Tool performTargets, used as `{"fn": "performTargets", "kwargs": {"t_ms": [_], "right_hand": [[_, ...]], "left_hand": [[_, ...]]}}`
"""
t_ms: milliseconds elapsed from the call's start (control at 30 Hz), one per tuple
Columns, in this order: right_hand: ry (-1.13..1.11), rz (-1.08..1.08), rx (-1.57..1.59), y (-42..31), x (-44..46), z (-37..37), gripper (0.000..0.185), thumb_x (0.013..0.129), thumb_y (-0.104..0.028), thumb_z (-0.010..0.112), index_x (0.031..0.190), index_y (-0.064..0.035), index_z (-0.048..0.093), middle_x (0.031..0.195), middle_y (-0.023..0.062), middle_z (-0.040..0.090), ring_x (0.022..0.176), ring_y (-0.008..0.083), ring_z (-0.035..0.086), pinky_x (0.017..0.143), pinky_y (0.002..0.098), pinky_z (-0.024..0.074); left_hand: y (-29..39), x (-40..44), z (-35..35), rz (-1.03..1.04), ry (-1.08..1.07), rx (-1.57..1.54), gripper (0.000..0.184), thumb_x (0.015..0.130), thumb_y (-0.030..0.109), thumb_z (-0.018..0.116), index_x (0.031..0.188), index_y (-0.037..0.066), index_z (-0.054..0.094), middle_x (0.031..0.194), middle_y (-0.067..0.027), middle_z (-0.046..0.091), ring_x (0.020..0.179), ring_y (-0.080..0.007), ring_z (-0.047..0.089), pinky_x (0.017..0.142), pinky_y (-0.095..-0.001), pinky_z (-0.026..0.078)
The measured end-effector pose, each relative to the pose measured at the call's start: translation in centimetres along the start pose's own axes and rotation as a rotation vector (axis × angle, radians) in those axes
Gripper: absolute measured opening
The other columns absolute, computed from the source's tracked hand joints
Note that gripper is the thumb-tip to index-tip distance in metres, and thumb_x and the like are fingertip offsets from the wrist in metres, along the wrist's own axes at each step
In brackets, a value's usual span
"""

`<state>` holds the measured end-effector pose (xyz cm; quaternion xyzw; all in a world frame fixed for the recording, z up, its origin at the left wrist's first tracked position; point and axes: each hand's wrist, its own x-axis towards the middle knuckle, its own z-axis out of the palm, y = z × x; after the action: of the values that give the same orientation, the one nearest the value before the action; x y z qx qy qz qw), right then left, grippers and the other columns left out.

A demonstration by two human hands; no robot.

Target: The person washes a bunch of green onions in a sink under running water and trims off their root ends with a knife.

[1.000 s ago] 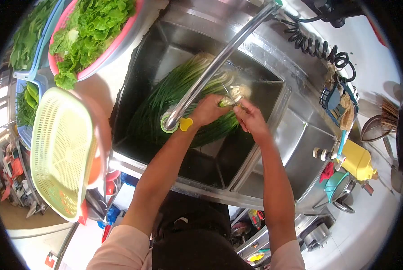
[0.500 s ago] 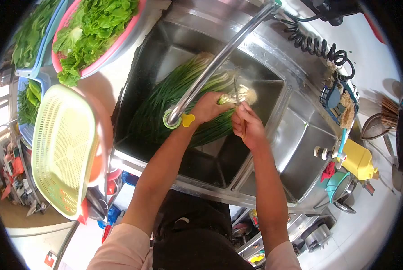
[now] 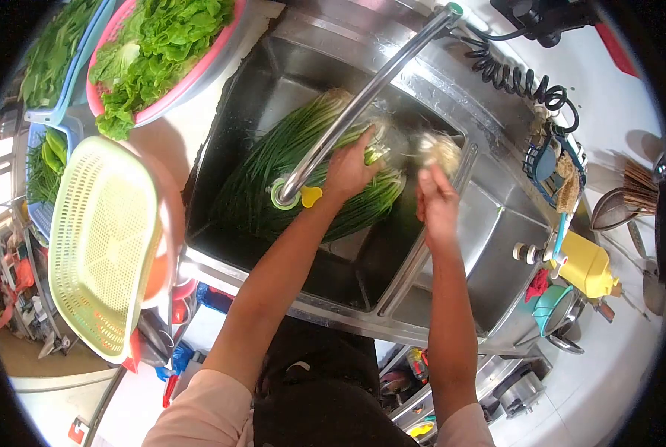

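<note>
Your left hand (image 3: 346,173): grip wrapped around a bunch of green onions (image 3: 377,147), inside the sink (image 3: 329,281). Your right hand (image 3: 440,205): grip pinching pale roots (image 3: 440,151), blurred, apart from the bunch. Onion pile (image 3: 284,167): in the sink, beside your left hand.

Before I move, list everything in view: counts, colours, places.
Basins: two, steel grey, centre and right
Scallions: one heap, green and white, centre basin
Spout: one, silver, over centre basin
Colander: one, pale yellow-green, left
Lettuce: one heap, green, upper left
Tub: one, pink-rimmed, holding lettuce
Baskets: two, blue, left
Hose: one, black, coiled upper right
Jug: one, yellow, right
Remaining clutter: too small to count, mixed, both sides
Sleeves: two, pale pink, bottom
Left hand: one, on scallions
Right hand: one, at blurred pale roots
</note>
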<state>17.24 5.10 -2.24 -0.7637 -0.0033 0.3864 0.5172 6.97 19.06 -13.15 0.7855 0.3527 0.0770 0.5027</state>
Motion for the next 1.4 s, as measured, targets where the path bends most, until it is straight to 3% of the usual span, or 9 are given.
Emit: {"fn": "performTargets", "kwargs": {"t_ms": [167, 267, 400, 467, 567, 800, 1000, 1200, 1400], "right_hand": [[0.078, -0.229, -0.346, 0.8, -1.8, -4.4, 0.044, 0.096, -0.033, 0.068, 0.124, -0.0001, 0.064, 0.072, -0.0023, 0.056, 0.061, 0.0107, 0.048, 0.055, 0.0289, 0.0397], [-0.002, -0.387, -0.575, 0.0, -5.0, -5.1, 0.032, 0.097, -0.035, 0.064, 0.105, -0.0037, 0.070, 0.078, 0.0035, 0.065, 0.067, 0.0165, 0.057, 0.063, 0.0331, 0.0475], [0.183, -0.657, -0.990, 1.7, -8.4, -4.1, 0.019, 0.096, -0.029, 0.063, 0.095, -0.0117, 0.071, 0.093, 0.0121, 0.070, 0.078, 0.0313, 0.069, 0.074, 0.0392, 0.0559], [0.183, -0.706, -1.205, 2.9, -9.6, -4.0, 0.026, 0.091, -0.022, 0.065, 0.116, -0.0186, 0.069, 0.095, 0.0100, 0.070, 0.088, 0.0332, 0.068, 0.076, 0.0422, 0.0559], [0.152, -0.749, -1.340, 2.2, -11.1, -3.1, 0.062, 0.083, -0.015, 0.068, 0.142, -0.0184, 0.054, 0.096, 0.0095, 0.071, 0.090, 0.0310, 0.067, 0.078, 0.0420, 0.0550], [0.035, -0.769, -1.275, -0.3, -13.8, -4.9, 0.078, 0.079, -0.014, 0.071, 0.150, -0.0095, 0.041, 0.089, 0.0148, 0.070, 0.078, 0.0309, 0.067, 0.071, 0.0424, 0.0548], [-0.042, -0.564, -1.177, 0.4, -15.2, -4.5, 0.074, 0.085, -0.016, 0.072, 0.151, -0.0183, 0.039, 0.091, 0.0224, 0.070, 0.082, 0.0434, 0.067, 0.074, 0.0494, 0.0524], [-0.175, -0.706, -1.018, 2.7, -16.2, -3.7, 0.074, 0.083, -0.014, 0.075, 0.150, -0.0181, 0.043, 0.090, 0.0212, 0.070, 0.076, 0.0377, 0.068, 0.070, 0.0473, 0.0527], [-0.249, -0.487, -0.947, 2.4, -17.4, -3.3, 0.066, 0.085, -0.006, 0.070, 0.146, -0.0103, 0.047, 0.092, 0.0172, 0.067, 0.074, 0.0270, 0.063, 0.074, 0.0365, 0.0517]], "left_hand": [[-1.8, -0.1, 4.9, 0.125, -0.055, 0.288, 0.095, 0.080, 0.030, 0.077, 0.155, 0.007, 0.023, 0.139, -0.0250, 0.051, 0.132, -0.0470, 0.043, 0.118, -0.0495, 0.025], [-1.8, -2.0, 5.6, 0.221, 0.024, 0.394, 0.090, 0.089, 0.041, 0.070, 0.155, 0.005, 0.021, 0.151, -0.0254, 0.039, 0.136, -0.0464, 0.041, 0.116, -0.0514, 0.030], [4.6, -8.0, 0.8, -0.358, -0.168, -0.962, 0.071, 0.099, 0.050, 0.052, 0.151, 0.006, 0.032, 0.147, -0.0176, 0.046, 0.131, -0.0357, 0.049, 0.110, -0.0532, 0.039], [7.8, -11.4, -0.7, -0.763, -0.145, -1.638, 0.063, 0.102, 0.052, 0.045, 0.145, 0.006, 0.043, 0.140, -0.0134, 0.054, 0.127, -0.0296, 0.054, 0.107, -0.0523, 0.043], [7.4, -14.3, -0.1, -0.562, -0.282, -1.839, 0.051, 0.102, 0.044, 0.048, 0.137, 0.006, 0.050, 0.132, -0.0124, 0.060, 0.121, -0.0256, 0.059, 0.105, -0.0498, 0.046], [4.2, -18.3, -1.2, -0.474, -0.162, -1.811, 0.033, 0.097, 0.021, 0.054, 0.127, 0.006, 0.054, 0.120, -0.0105, 0.063, 0.108, -0.0255, 0.064, 0.097, -0.0422, 0.052], [2.9, -26.9, -6.6, -0.335, 0.279, -1.713, 0.031, 0.092, 0.010, 0.054, 0.123, 0.003, 0.055, 0.114, -0.0111, 0.064, 0.106, -0.0264, 0.064, 0.096, -0.0425, 0.051], [-5.4, -44.2, -8.8, -0.357, 0.828, -1.315, 0.033, 0.089, 0.010, 0.055, 0.120, 0.002, 0.055, 0.106, -0.0096, 0.064, 0.101, -0.0226, 0.064, 0.092, -0.0381, 0.052], [-18.9, -52.8, -7.2, -1.003, 0.924, -0.765, 0.052, 0.094, 0.027, 0.059, 0.135, -0.003, 0.049, 0.133, -0.0198, 0.056, 0.124, -0.0311, 0.054, 0.104, -0.0451, 0.043]]}}
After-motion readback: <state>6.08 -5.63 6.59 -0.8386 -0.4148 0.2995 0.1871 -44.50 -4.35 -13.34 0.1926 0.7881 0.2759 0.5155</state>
